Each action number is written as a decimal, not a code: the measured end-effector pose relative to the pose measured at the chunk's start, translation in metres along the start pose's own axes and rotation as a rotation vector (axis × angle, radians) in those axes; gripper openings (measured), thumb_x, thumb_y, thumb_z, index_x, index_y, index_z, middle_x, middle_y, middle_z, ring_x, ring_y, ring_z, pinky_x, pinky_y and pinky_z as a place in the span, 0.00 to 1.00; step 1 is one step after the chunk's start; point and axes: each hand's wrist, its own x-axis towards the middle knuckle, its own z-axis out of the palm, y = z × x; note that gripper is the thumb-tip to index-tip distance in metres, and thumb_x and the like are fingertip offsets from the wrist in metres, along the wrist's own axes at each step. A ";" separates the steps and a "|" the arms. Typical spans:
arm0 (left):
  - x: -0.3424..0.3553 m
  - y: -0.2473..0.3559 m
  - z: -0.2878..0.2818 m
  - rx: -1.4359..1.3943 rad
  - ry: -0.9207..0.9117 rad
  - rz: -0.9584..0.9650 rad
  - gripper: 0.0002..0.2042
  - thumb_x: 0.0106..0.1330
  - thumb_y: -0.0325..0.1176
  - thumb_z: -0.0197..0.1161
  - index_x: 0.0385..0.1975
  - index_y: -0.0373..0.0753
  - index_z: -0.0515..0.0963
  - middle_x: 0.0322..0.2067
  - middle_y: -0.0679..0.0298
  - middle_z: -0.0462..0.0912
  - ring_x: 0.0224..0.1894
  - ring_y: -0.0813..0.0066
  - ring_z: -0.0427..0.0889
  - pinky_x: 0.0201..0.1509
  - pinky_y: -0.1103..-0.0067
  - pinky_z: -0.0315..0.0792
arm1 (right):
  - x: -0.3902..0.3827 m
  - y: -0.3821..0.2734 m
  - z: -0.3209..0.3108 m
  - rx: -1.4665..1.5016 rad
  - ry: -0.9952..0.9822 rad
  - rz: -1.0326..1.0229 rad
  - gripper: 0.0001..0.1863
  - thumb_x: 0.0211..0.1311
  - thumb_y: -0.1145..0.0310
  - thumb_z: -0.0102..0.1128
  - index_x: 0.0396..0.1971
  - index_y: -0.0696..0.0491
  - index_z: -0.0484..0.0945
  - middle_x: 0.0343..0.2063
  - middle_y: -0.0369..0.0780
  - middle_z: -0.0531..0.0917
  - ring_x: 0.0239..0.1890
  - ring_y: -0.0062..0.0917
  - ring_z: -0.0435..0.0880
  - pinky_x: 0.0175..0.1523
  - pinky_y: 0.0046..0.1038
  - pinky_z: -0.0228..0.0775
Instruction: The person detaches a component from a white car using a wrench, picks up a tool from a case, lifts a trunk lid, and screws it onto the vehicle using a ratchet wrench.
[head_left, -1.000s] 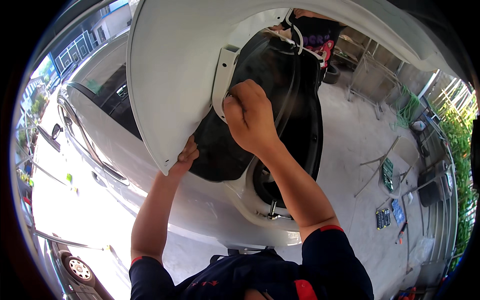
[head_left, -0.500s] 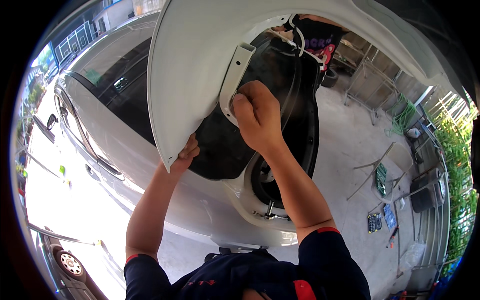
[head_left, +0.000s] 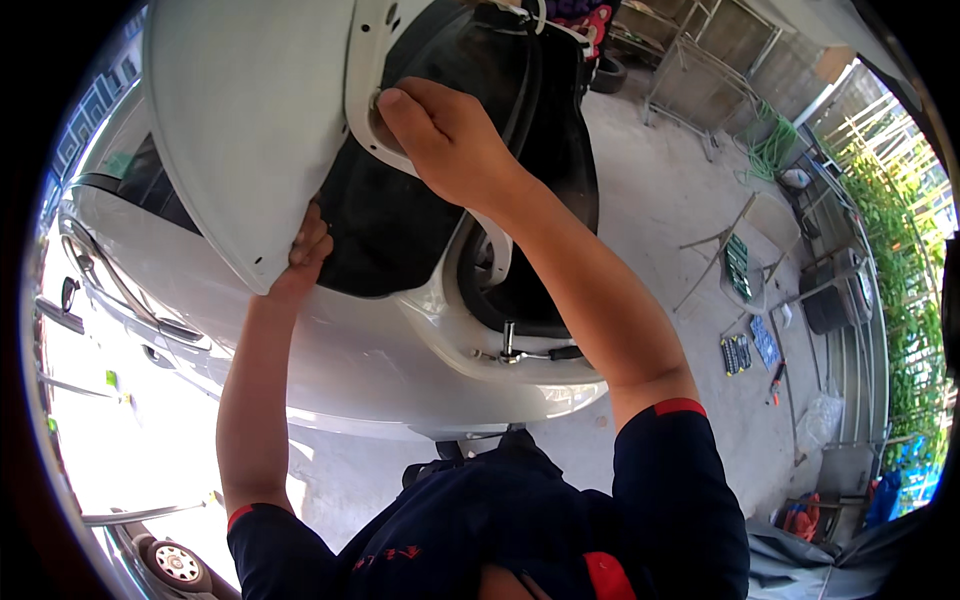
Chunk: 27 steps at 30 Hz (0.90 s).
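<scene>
A pale trunk lid (head_left: 215, 120) stands raised over the open trunk (head_left: 385, 235) of a pale car. My left hand (head_left: 310, 245) is closed round the lid's lower corner. A curved metal hinge arm (head_left: 364, 75) with round holes runs down along the lid's inner side. At the bend of that arm is my right hand (head_left: 450, 140), its fingers folded and the thumb pressed against them. Whatever those fingers hold is hidden. Below, a ratchet wrench (head_left: 510, 345) with a black handle end lies on the car's rear ledge, near the trunk corner.
Across the trunk, part of another person's dark printed shirt (head_left: 585, 15) shows. On the right are a folding chair (head_left: 770, 225) bearing a green tool tray (head_left: 737, 265), a socket set (head_left: 736, 354) on the floor and a metal rack (head_left: 690, 75). Another car's wheel (head_left: 177, 562) appears lower left.
The view has shifted, so the car, lid and floor items sit further left and higher. Both hands keep their places, left at the lid corner, right at the hinge arm.
</scene>
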 end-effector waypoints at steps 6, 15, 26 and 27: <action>0.001 0.010 -0.013 0.017 -0.074 -0.015 0.21 0.77 0.43 0.55 0.52 0.27 0.72 0.20 0.71 0.69 0.15 0.86 0.62 0.21 0.86 0.53 | -0.096 -0.029 -0.077 -0.341 -0.410 0.061 0.06 0.64 0.70 0.65 0.39 0.55 0.82 0.31 0.36 0.83 0.32 0.24 0.83 0.41 0.26 0.76; 0.001 0.015 -0.012 -0.002 -0.165 -0.040 0.21 0.78 0.43 0.52 0.53 0.27 0.71 0.21 0.70 0.68 0.16 0.85 0.63 0.22 0.86 0.55 | -0.185 0.019 -0.048 -0.617 -0.832 -0.209 0.09 0.61 0.65 0.67 0.38 0.51 0.85 0.40 0.38 0.86 0.44 0.36 0.86 0.50 0.38 0.79; -0.003 0.010 -0.006 -0.041 -0.051 -0.057 0.23 0.77 0.46 0.51 0.52 0.28 0.72 0.19 0.70 0.70 0.14 0.83 0.65 0.21 0.84 0.58 | -0.178 0.035 -0.016 -0.754 -1.141 -0.172 0.08 0.55 0.69 0.63 0.34 0.51 0.85 0.29 0.43 0.87 0.36 0.41 0.88 0.40 0.43 0.81; -0.003 0.009 -0.005 -0.028 -0.036 -0.049 0.22 0.77 0.46 0.51 0.52 0.28 0.72 0.19 0.70 0.70 0.14 0.83 0.65 0.21 0.84 0.58 | -0.177 0.037 -0.018 -0.686 -1.104 -0.098 0.07 0.54 0.69 0.63 0.33 0.52 0.82 0.28 0.44 0.86 0.35 0.43 0.88 0.40 0.43 0.80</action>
